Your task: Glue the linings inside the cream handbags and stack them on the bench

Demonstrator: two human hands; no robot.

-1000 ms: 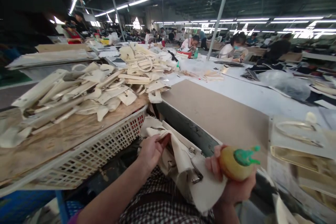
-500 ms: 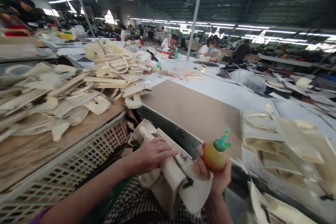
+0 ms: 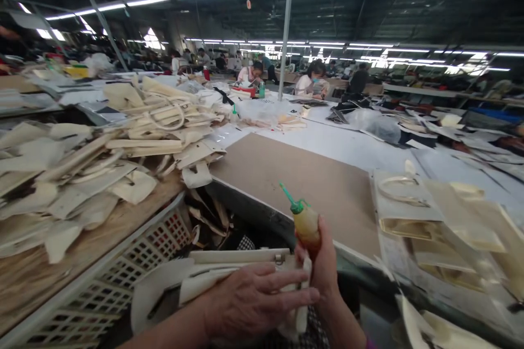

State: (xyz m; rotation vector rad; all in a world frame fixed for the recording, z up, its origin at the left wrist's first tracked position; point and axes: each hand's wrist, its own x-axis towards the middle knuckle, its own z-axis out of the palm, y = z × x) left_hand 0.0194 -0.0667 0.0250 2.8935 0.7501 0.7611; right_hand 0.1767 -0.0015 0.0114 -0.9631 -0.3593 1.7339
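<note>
My right hand (image 3: 325, 270) grips a small yellowish squeeze bottle (image 3: 305, 223) with a green nozzle that points up and to the left. My left hand (image 3: 257, 300) lies flat, fingers stretched out, on a cream leather bag piece (image 3: 213, 270) that rests across my lap at the lower middle. A metal clasp shows on that piece's upper edge. The bottle stands just right of the bag piece, above the table's near edge.
A brown board (image 3: 303, 185) lies on the white table (image 3: 352, 144) ahead. Heaps of cream leather parts (image 3: 102, 158) cover a wooden board over a white plastic crate (image 3: 135, 267) at left. Finished cream pieces (image 3: 429, 212) lie at right. Other people work at far tables.
The bag piece has come down flat onto my lap under my left hand. My right hand turned the bottle upright, its nozzle now pointing up-left. The view swung right.
</note>
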